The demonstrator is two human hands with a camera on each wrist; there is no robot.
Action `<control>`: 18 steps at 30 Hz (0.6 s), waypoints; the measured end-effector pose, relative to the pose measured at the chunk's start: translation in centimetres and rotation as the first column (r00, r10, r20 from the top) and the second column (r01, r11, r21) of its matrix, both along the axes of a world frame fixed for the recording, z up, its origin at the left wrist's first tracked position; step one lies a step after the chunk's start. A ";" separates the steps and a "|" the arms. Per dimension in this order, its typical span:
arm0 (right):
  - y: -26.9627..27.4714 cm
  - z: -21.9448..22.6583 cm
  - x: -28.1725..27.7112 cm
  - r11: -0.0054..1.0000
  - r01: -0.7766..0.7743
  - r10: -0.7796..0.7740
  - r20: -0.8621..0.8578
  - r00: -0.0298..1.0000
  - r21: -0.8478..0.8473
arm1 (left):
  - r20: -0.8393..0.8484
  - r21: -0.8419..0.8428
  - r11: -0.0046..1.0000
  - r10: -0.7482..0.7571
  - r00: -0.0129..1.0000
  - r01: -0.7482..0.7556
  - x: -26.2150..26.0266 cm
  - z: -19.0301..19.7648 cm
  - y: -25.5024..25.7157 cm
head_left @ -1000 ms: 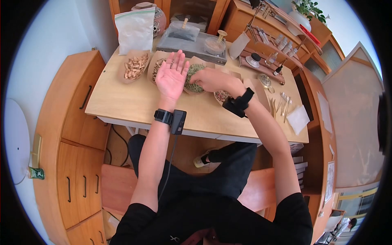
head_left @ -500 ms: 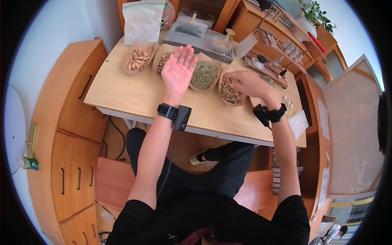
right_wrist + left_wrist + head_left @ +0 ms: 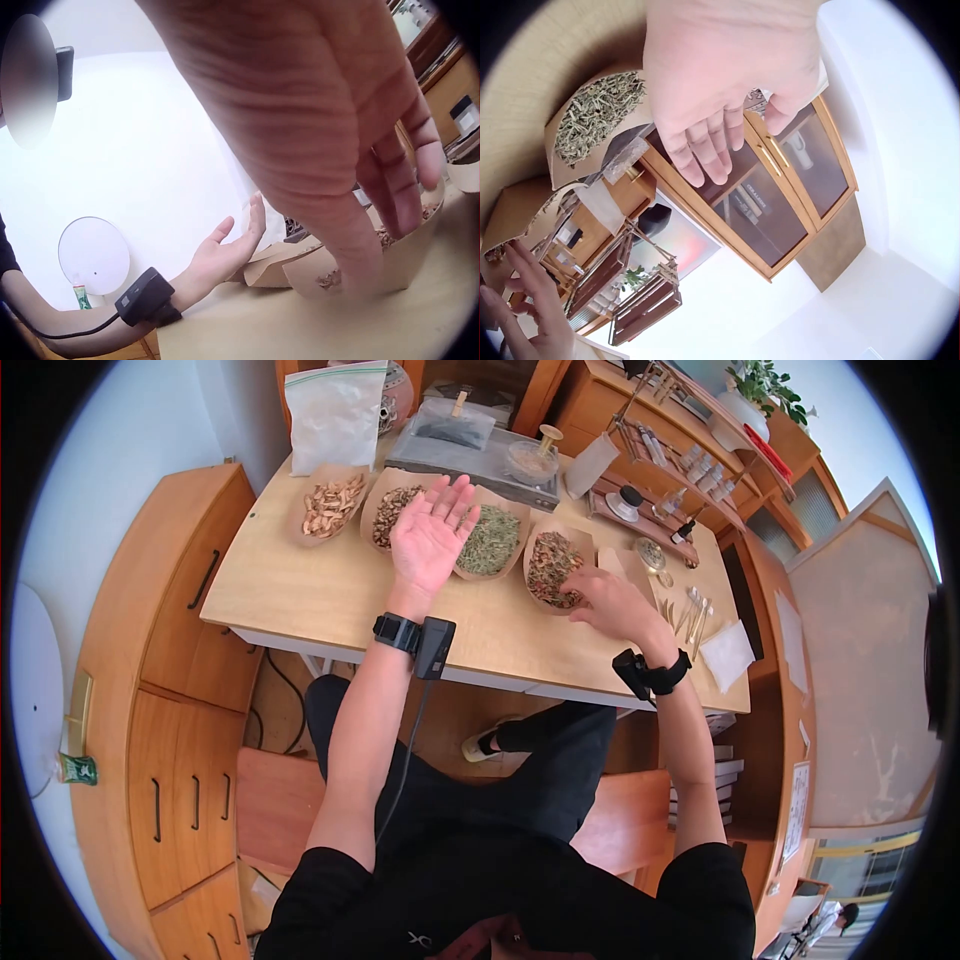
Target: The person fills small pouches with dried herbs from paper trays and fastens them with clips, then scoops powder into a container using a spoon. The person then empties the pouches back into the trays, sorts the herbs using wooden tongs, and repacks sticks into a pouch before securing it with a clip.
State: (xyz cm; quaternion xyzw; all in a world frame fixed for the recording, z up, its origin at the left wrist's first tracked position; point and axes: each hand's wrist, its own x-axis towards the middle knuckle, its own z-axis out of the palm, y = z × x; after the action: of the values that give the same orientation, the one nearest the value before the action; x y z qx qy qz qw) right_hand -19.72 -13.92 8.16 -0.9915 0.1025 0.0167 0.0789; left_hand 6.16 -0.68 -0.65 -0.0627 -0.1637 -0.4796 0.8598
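My left hand (image 3: 430, 538) hovers palm up with fingers extended, covering parts of two paper trays. One tray holds brown dried pieces (image 3: 392, 510); the other holds green dried herb (image 3: 490, 542). Nothing lies on the left palm. My right hand (image 3: 618, 603) is at the near right side of a paper tray of reddish-brown dried bits (image 3: 553, 563), fingertips overlapping its rim. In the right wrist view, the right hand's fingers (image 3: 394, 180) hang loosely bent and the thumb points down beside the tray, with nothing visible between them.
A tray of pale dried slices (image 3: 332, 508) sits at the left, before a white zip bag (image 3: 335, 420). Behind stand a grey slab (image 3: 480, 460) and a wooden rack (image 3: 690, 460) with small bottles. Slim metal tools (image 3: 697, 615) and a white cloth (image 3: 728, 655) lie right.
My right hand has moved from the green herb tray rightward over the reddish-brown bits, then back toward me to that tray's near right side. The left hand stays palm up.
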 end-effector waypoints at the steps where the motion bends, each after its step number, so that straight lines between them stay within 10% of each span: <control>1: -0.1 0.1 -0.1 0.999 0.040 -0.040 -0.010 0.999 0.005 | 0.029 0.008 1.000 -0.025 0.999 0.025 0.1 -0.2 -0.1; 18: -0.4 0.3 -1.6 0.992 0.113 -0.117 0.075 0.990 0.060 | 0.190 0.134 0.986 -0.121 0.974 0.096 -0.7 0.5 -0.1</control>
State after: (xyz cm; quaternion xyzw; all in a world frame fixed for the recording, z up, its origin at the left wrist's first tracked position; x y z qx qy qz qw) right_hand -21.30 -14.37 8.46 -0.9812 0.1559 -0.0237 0.1110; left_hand 5.49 -0.82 -0.13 0.0296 -0.2143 -0.5390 0.8140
